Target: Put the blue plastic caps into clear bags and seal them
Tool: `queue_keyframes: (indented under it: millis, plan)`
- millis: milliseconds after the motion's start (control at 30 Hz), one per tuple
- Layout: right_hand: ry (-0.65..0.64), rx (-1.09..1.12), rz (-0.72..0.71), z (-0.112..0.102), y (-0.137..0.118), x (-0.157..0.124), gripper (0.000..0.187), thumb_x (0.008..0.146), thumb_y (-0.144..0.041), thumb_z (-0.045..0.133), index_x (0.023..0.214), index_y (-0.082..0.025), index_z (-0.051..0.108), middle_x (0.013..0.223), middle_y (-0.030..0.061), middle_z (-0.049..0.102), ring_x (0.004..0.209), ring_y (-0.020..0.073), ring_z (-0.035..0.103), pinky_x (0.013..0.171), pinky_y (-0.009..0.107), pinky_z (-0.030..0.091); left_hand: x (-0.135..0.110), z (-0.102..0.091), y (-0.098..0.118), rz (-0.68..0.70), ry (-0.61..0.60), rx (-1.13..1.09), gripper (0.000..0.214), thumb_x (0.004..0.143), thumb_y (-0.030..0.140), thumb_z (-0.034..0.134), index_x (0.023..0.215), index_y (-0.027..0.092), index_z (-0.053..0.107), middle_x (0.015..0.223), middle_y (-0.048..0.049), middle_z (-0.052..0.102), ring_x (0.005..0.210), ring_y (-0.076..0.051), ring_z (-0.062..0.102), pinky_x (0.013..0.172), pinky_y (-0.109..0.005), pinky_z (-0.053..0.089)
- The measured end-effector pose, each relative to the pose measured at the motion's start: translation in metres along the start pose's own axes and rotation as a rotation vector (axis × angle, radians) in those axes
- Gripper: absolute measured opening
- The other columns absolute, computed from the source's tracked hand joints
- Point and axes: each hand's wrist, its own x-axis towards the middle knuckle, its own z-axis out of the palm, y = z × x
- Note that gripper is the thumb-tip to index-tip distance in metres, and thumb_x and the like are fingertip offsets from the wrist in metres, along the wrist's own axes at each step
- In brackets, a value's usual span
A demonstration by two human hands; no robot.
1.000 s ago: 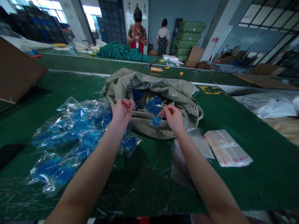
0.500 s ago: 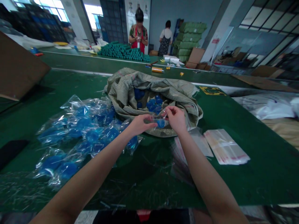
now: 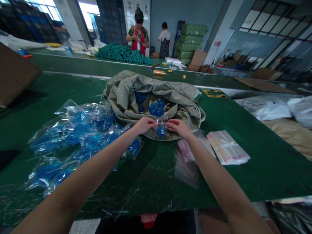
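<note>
Between my two hands hangs a clear plastic bag (image 3: 161, 125) with a blue ball-like item inside. My left hand (image 3: 145, 124) pinches the bag's left edge, and my right hand (image 3: 179, 127) pinches its right edge. Just behind them a grey-green woven sack (image 3: 122, 94) lies with its mouth rolled open, holding several loose blue pieces (image 3: 156, 108). To the left is a pile of blue items in clear bags (image 3: 83, 130). Flat clear bags (image 3: 186, 165) lie partly under my right forearm, beside a stack of flat bags (image 3: 227, 148).
The green table (image 3: 243, 182) runs under everything. A cardboard box (image 3: 17, 74) stands at the left edge, above a dark flat object (image 3: 8, 158). Across the far table are a heap of green rolls (image 3: 122, 53), an orange tube (image 3: 159, 72) and two people. White sacks (image 3: 265, 107) lie at right.
My hands have drawn level on either side of the bag, which now hangs more upright with the blue item at its bottom. The whole view has shifted slightly.
</note>
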Motion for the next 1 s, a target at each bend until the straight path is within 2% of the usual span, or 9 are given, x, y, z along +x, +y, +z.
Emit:
queue_keyframes:
  millis: [100,233,467,600,667,733,867,1000]
  plan:
    - [-0.011,-0.061,-0.042,0.001,0.007,0.004,0.028,0.069,-0.026,0.08,0.093,-0.015,0.07,0.089,0.0055,0.075,0.076,0.0125,0.07,0.07,0.025,0.061,-0.001,-0.001,0.0,0.005,-0.022,-0.002,0.029,0.075,0.044,0.065,0.075,0.017,0.075,0.077,-0.0033,0.075,0.074,-0.018,0.066,0.077,-0.03,0.047]
    - [-0.005,-0.05,-0.076,0.001,0.016,0.013,0.025,0.068,-0.03,0.08,0.084,-0.014,0.069,0.08,0.0035,0.073,0.072,0.0117,0.069,0.066,0.022,0.059,-0.004,-0.003,0.0,-0.024,-0.029,-0.036,0.029,0.07,0.045,0.069,0.077,0.017,0.076,0.081,-0.0039,0.076,0.079,-0.021,0.068,0.079,-0.032,0.049]
    - [-0.033,-0.013,-0.117,-0.003,0.02,0.013,0.03,0.066,-0.037,0.079,0.08,-0.015,0.065,0.076,0.0035,0.073,0.073,0.0129,0.07,0.067,0.023,0.058,-0.013,-0.007,0.001,-0.004,0.077,0.109,0.027,0.075,0.041,0.068,0.087,0.019,0.079,0.094,-0.0039,0.077,0.089,-0.023,0.069,0.087,-0.033,0.049]
    - [-0.042,-0.027,-0.2,-0.004,0.023,0.01,0.035,0.066,-0.038,0.079,0.092,-0.018,0.067,0.077,0.0011,0.072,0.07,0.0141,0.069,0.063,0.026,0.059,-0.017,-0.007,0.002,0.042,0.092,0.172,0.029,0.077,0.038,0.068,0.099,0.021,0.078,0.098,-0.002,0.077,0.091,-0.023,0.07,0.088,-0.033,0.051]
    - [-0.037,-0.04,-0.236,-0.005,0.027,0.01,0.031,0.067,-0.036,0.077,0.092,-0.019,0.069,0.078,0.0014,0.072,0.07,0.0152,0.069,0.064,0.028,0.059,-0.018,-0.007,0.001,0.076,0.104,0.183,0.031,0.078,0.037,0.068,0.104,0.021,0.077,0.104,-0.0017,0.076,0.094,-0.023,0.07,0.09,-0.033,0.051]
    - [-0.027,-0.049,-0.264,-0.006,0.031,0.011,0.022,0.068,-0.034,0.075,0.083,-0.019,0.07,0.076,0.0023,0.072,0.07,0.0168,0.069,0.066,0.03,0.059,-0.019,-0.007,-0.001,0.094,0.128,0.2,0.031,0.079,0.037,0.068,0.104,0.021,0.077,0.106,-0.0019,0.075,0.096,-0.023,0.07,0.091,-0.033,0.051]
    - [-0.006,-0.058,-0.31,-0.007,0.037,0.011,0.016,0.07,-0.034,0.073,0.078,-0.02,0.07,0.074,0.0028,0.072,0.072,0.0198,0.069,0.068,0.034,0.058,-0.019,-0.006,-0.006,0.132,0.145,0.245,0.029,0.082,0.04,0.066,0.102,0.023,0.078,0.099,-0.0013,0.076,0.088,-0.021,0.071,0.084,-0.031,0.054]
    - [0.0,-0.137,-0.378,-0.009,0.037,0.008,0.01,0.072,-0.028,0.068,0.079,-0.02,0.071,0.078,0.0028,0.073,0.074,0.019,0.068,0.072,0.034,0.057,-0.021,-0.004,-0.007,0.176,0.148,0.238,0.031,0.082,0.04,0.066,0.103,0.021,0.077,0.098,-0.0026,0.076,0.082,-0.02,0.072,0.079,-0.03,0.055]
